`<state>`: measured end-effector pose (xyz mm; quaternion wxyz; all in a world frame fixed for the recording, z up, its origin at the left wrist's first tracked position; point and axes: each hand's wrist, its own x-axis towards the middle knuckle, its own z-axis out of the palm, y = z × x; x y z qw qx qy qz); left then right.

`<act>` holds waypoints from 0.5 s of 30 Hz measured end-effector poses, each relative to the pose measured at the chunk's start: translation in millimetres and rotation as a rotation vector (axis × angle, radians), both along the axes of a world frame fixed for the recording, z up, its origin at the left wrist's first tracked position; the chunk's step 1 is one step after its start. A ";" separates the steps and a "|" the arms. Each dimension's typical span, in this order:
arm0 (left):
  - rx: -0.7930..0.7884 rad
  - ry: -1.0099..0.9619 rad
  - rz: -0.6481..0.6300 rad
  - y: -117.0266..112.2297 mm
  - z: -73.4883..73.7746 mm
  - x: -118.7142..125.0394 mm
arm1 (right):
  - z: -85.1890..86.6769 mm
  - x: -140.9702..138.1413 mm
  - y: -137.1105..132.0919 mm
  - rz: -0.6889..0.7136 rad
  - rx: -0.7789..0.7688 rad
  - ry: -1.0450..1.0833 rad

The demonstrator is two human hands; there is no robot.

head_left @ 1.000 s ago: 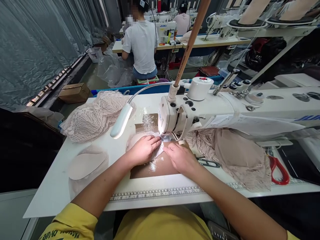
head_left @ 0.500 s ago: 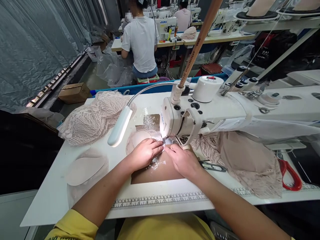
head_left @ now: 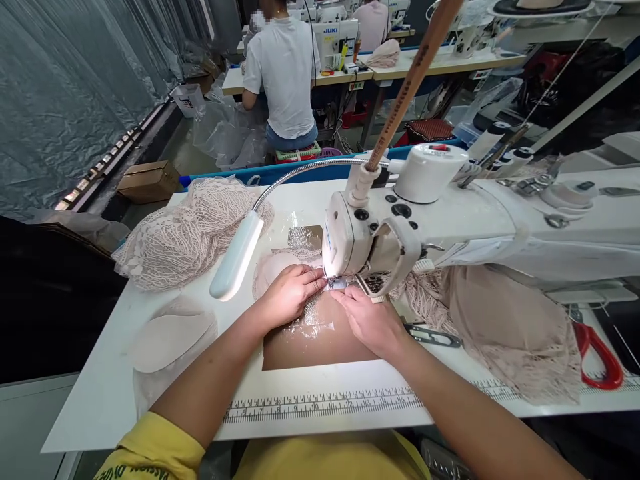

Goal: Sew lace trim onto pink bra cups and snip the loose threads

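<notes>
My left hand (head_left: 291, 297) presses its closed fingers onto a beige lace piece (head_left: 267, 270), just left of the presser foot of a white sewing machine (head_left: 345, 233). The lace piece has a smooth pale cup shape and lies partly under the fingers. My right hand (head_left: 369, 319) is at the right front of the presser foot, thumb and fingers pinched together. Whatever its fingertips grip is too small to make out. Beneath both hands lies a brown plate (head_left: 320, 347) covered with shiny clear tape. The needle area is partly hidden by fingertips and glare.
A lamp (head_left: 237, 257) hangs left of the machine. Bundled lace (head_left: 170, 233) and a pale cup pad (head_left: 167, 341) lie left. Right are thread snips (head_left: 433, 335), beige lace garments (head_left: 510, 327) and red-handled scissors (head_left: 603, 360). A ruler strip (head_left: 320, 405) runs along the front; a co-worker (head_left: 283, 80) sits beyond.
The view has shifted slightly, so the machine appears farther right. My fingertips are a little farther apart at the presser foot, and a pale bit between them no longer shows.
</notes>
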<state>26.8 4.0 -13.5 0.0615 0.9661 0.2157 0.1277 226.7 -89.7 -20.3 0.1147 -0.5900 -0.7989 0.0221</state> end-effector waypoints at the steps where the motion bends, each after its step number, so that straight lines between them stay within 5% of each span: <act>1: 0.000 0.000 0.001 0.1 0.2 0.0 | -0.1 0.2 -0.1 -0.001 -0.001 0.006; 15: 0.017 0.006 0.016 0.4 -4.0 -0.6 | -2.6 1.2 0.3 -0.015 0.016 0.066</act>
